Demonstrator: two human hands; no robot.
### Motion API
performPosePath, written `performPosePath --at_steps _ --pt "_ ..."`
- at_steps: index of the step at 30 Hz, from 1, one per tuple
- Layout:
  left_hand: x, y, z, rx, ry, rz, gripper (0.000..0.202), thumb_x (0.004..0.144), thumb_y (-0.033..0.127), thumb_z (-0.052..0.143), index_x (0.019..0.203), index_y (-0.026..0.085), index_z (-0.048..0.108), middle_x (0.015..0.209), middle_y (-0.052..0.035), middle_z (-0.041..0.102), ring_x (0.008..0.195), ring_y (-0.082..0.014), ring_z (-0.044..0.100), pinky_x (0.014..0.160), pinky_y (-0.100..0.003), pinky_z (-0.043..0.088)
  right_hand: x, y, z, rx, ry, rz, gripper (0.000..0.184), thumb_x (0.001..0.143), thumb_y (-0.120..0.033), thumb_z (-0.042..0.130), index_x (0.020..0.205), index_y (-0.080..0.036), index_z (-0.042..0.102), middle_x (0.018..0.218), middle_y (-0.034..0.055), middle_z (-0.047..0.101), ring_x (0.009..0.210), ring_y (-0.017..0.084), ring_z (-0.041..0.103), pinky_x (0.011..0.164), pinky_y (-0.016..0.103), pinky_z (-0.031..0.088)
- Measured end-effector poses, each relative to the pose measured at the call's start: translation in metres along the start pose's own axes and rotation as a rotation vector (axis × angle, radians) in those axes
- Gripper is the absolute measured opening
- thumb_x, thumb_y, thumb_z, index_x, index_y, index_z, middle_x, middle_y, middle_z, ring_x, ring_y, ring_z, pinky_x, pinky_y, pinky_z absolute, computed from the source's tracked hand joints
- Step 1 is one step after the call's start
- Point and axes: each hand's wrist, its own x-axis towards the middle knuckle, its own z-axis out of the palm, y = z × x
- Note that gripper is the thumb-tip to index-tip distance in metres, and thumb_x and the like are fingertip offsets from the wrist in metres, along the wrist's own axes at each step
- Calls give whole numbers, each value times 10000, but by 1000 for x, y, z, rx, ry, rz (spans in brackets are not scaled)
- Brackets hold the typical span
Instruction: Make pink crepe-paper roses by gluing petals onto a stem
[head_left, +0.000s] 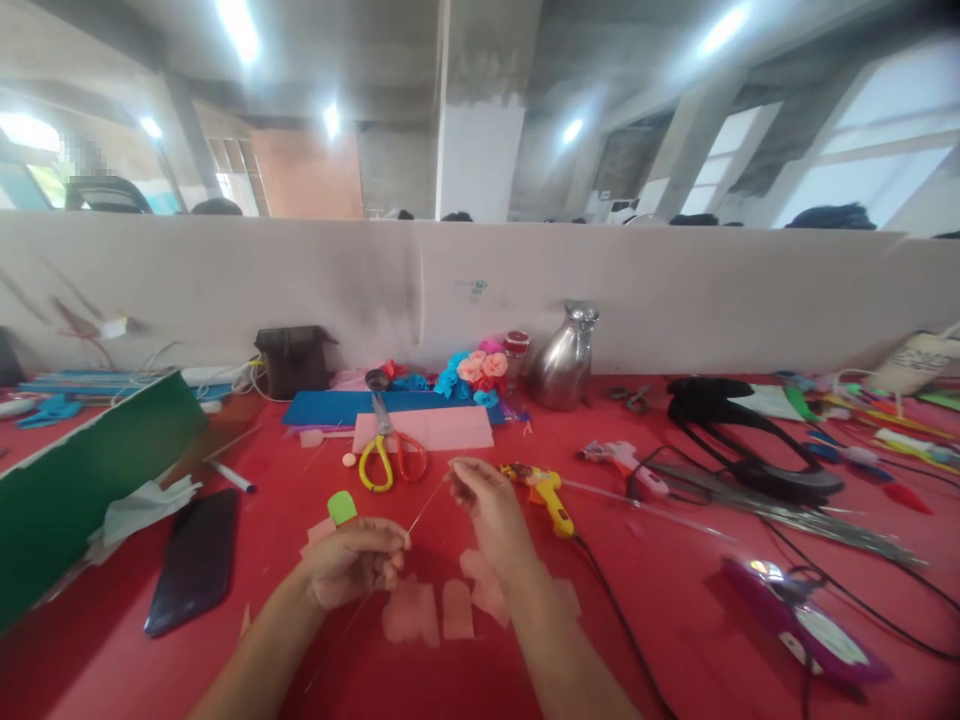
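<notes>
Slanting up and away from the left hand (349, 568) to the right hand (487, 510), a thin wire (426, 509) is pinched in the fingertips of both, above the red table (281, 500); its lower end, blurred, appears to be trailed below the left.

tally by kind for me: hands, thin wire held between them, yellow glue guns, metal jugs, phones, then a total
Left hand and right hand: 2
Thin wire: 1
Yellow glue gun: 1
Metal jug: 1
Phone: 1
Total: 6
</notes>
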Motion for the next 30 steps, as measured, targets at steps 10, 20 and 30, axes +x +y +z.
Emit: performPosePath --at_steps 10,20,30 --pt "2 -1 2 -63 -54 43 103 686 126 656 783 111 626 625 -30 647 506 -96 591 564 -225 448 -15 17 21 -28 -135 126 137 652 -324 682 703 -197 683 624 -18 634 550 91 511 556 225 350" --pt "2 -4 3 -66 -34 -42 87 712 122 632 793 99 608 731 -78 704 606 -133 667 600 -202 493 -1 20 9 45 0 144 119 607 -271 690 704 -201 682 631 -28 640 553 86 523 531 212 359" --pt "1 -1 3 -55 7 -64 99 717 88 613 816 83 613 726 -85 709 618 -135 673 624 -201 502 4 22 7 69 30 161 126 618 -257 684 719 -182 678 662 -15 633 562 69 510 511 183 356"
